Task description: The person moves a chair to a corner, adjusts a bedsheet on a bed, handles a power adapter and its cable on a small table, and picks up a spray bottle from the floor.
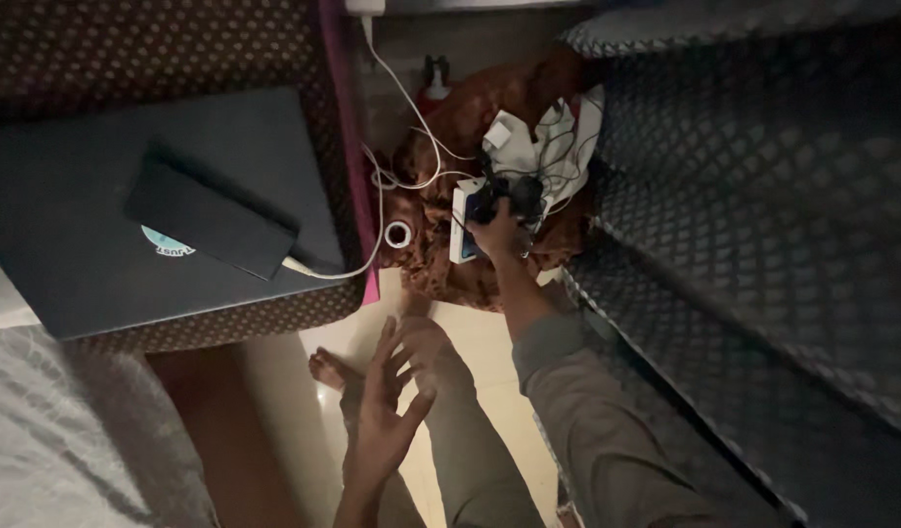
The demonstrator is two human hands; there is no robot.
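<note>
tangle risk: right hand [496, 233] closes its fingers on a dark gadget [514, 196] atop the brown cloth [440, 256], amid white cables [411, 127]; pulling may drag them. left hand [384, 416] hovers splayed, empty.

Dark laptop [88, 244] w/ black power bank [211, 220] on top, white cable [392, 88], tape roll [398, 234] nearby.

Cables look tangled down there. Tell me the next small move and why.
Probably bring the open left hand forward to steady the white box, since the right hand grips a dark gadget snarled in white cables on the brown cloth.
</note>
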